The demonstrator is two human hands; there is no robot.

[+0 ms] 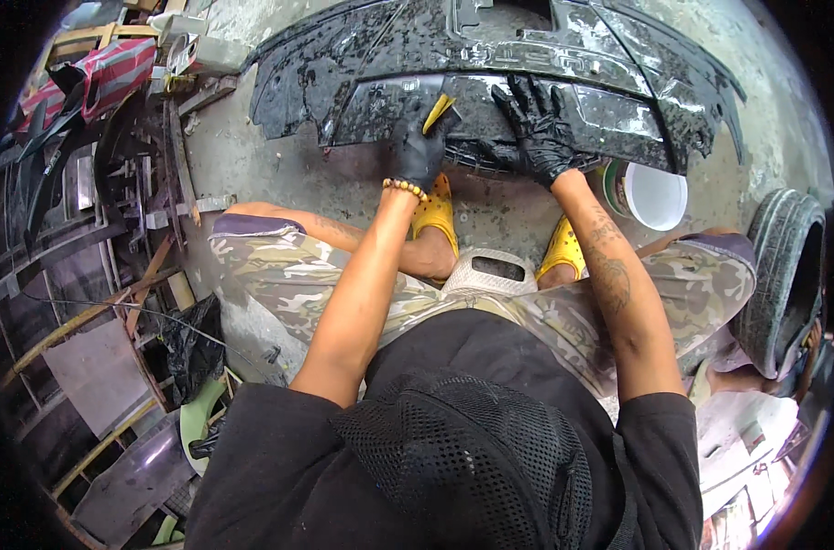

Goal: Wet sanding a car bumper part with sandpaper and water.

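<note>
A large black plastic car panel [371,55], wet and speckled with droplets and dark flecks, lies across the floor in front of me. In its near edge area, my left hand [419,147], in a black glove, is closed on a folded piece of sandpaper [438,114], yellow on one face and dark on the other. My right hand [538,128], gloved in black too, rests flat on the panel to the right, with its fingers spread and nothing in it. The underside of the left hand's fingers is partly hidden.
A round white-rimmed tub [653,196] stands just below the panel's right part. Farther right is a tyre [782,275]. Racks with scrap parts [87,275] line the left. Between my yellow clogs [433,215] sits a pale low stool [490,282].
</note>
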